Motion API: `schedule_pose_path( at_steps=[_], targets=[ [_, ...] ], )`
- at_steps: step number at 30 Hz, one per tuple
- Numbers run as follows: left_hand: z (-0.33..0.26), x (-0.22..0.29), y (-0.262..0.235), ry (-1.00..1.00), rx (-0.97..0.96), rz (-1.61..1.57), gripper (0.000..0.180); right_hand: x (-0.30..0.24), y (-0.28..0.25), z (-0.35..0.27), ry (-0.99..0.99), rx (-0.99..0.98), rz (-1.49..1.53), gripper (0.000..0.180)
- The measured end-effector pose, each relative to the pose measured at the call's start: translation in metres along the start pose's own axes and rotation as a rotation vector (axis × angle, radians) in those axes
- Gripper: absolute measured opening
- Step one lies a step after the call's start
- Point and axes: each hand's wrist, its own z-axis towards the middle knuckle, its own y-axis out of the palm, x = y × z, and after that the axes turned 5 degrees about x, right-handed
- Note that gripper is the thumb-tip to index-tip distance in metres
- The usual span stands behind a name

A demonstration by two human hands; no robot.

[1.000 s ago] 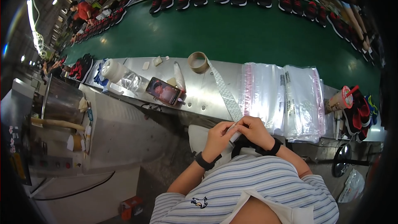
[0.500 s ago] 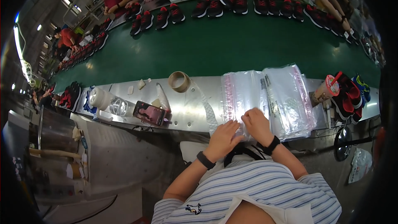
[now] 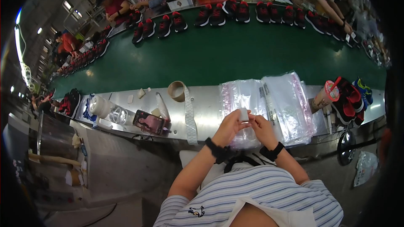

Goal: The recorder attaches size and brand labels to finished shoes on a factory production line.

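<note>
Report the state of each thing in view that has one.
Left hand: holding a small white piece
Right hand: beside it, grip unclear
Phone: screen lit
Bottle: white top on
Cup: straw in it
Tape roll: partly unwound
Plastic bags: stacked flat
Far shoes: lined up
Strip light: on

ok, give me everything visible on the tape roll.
The tape roll is a tan, open-centred ring, its core cardboard-like in look, resting on the metal table. A narrow, pale, grey-patterned strip runs from its right side to the table's near edge. Left hand and right hand are both clear of it.
</note>
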Motion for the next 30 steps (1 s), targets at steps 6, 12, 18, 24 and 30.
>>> schedule_pose_path(
  at_steps=[6,12,18,24,30],
  targets=[
    [0.036,-0.032,-0.012,-0.480,0.013,-0.410,0.035,-0.001,-0.024,0.007,0.149,0.052,0.231,0.013],
    [0.037,-0.028,-0.015,-0.539,-0.068,-0.060,0.033,-0.045,-0.012,-0.006,-0.054,-0.197,0.042,0.025],
    [-0.021,0.027,-0.008,-0.452,0.217,-0.048,0.052,-0.023,0.019,-0.013,-0.551,-0.085,-0.545,0.028],
    [-0.033,-0.032,-0.017,-0.254,0.064,0.226,0.038,-0.030,-0.008,0.023,0.209,0.035,0.334,0.014],
    [-0.060,-0.026,-0.058,0.140,0.474,0.403,0.047,0.041,-0.145,-0.007,0.256,0.642,0.056,0.015]
  ],
)
